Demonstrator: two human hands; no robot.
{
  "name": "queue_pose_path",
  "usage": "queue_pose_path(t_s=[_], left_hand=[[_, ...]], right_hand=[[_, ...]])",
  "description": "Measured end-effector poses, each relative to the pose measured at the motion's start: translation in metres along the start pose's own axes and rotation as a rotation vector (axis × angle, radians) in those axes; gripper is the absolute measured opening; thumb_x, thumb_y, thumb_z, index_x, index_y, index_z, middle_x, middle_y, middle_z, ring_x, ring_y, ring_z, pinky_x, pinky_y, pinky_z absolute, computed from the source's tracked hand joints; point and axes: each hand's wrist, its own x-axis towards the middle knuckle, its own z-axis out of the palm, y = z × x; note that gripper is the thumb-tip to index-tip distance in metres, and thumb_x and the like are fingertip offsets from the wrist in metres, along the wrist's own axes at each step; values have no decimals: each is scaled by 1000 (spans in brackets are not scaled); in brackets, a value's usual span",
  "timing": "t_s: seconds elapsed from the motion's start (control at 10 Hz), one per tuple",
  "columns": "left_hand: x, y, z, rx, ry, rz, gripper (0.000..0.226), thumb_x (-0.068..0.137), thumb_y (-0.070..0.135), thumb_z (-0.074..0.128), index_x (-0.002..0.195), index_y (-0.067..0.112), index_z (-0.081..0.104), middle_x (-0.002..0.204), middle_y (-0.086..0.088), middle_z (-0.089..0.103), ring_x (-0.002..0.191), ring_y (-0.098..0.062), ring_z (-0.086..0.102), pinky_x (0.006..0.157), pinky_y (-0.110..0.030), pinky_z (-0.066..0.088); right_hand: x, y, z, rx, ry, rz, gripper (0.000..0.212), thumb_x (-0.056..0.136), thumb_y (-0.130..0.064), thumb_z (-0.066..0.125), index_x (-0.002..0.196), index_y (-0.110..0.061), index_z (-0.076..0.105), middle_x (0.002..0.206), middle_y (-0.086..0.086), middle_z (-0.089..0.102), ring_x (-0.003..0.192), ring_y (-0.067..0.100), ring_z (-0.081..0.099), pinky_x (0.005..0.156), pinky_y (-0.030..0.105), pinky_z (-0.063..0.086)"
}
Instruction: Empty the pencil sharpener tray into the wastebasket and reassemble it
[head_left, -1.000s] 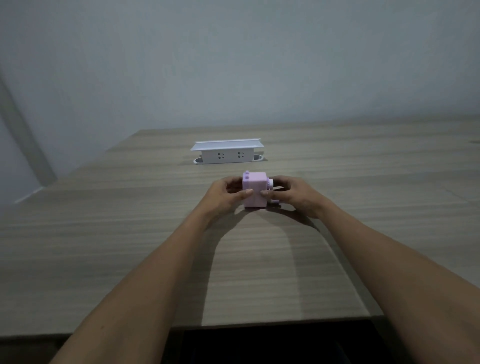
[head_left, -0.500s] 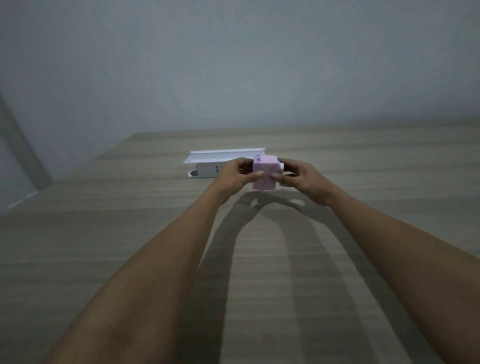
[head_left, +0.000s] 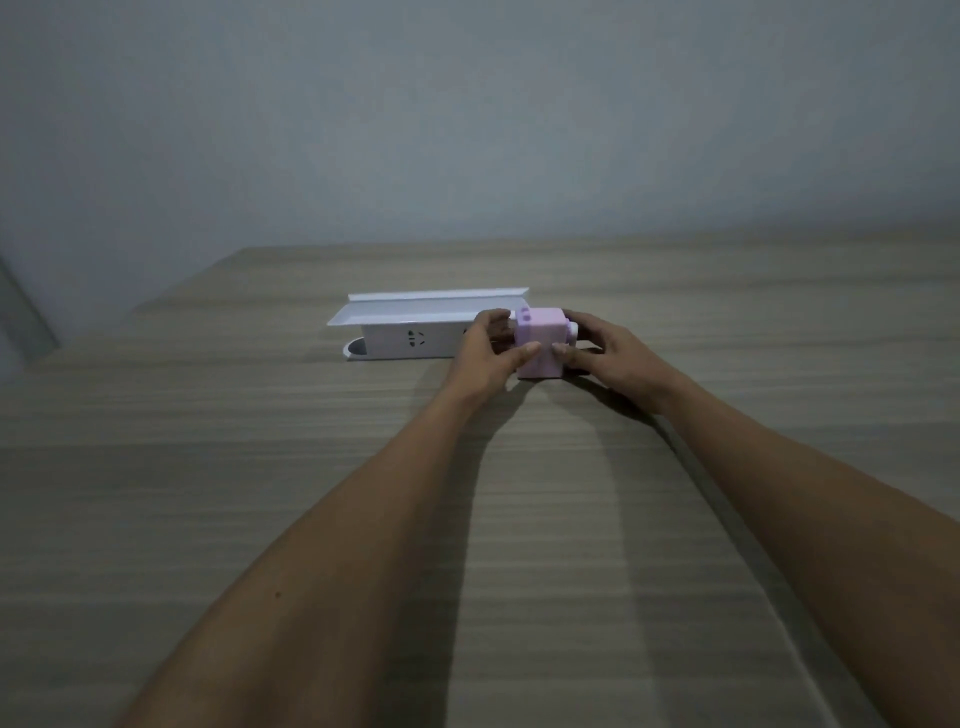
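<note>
A small pink pencil sharpener (head_left: 543, 340), box-shaped with a knob on its right side, is held between both hands just above the wooden table (head_left: 260, 467). My left hand (head_left: 485, 353) grips its left side, thumb on the front face. My right hand (head_left: 610, 353) holds the right side, thumb touching the front lower edge. Whether the tray is in or out cannot be told. No wastebasket is in view.
A white socket box (head_left: 415, 332) with its lid raised stands on the table just left of and behind the sharpener, close to my left hand. A grey wall rises behind the table's far edge. A seam runs along the table at the right.
Both hands lifted the sharpener off the table and carried it away from me, toward the white socket box. The view has tilted up, so the table's near edge is gone.
</note>
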Motion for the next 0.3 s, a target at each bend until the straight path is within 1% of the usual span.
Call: queue_pose_path(t_s=[0.1,0.2,0.3], left_hand=[[-3,-1,1,-27,4,-20,72,87,4,75,148,2,36,140,-23,55,114,-24,59,99,-38,54],[-7,2,-1,20,-27,-20,80,87,6,75,153,7,29,144,-23,52,119,-24,58,100,-36,52],[-14,16,-8,89,-46,-46,88,86,8,77,157,12,24,146,-25,49,129,-32,54,106,-45,50]], right_hand=[[-1,-1,1,-2,-1,10,58,94,-11,70,149,-14,50,139,10,62,116,22,66,82,22,59],[-3,-3,1,-50,23,54,70,93,-12,71,155,-9,39,143,13,57,119,25,63,82,19,59],[-6,-16,0,-160,80,80,82,90,-19,76,157,-4,31,153,12,48,129,29,59,100,33,53]])
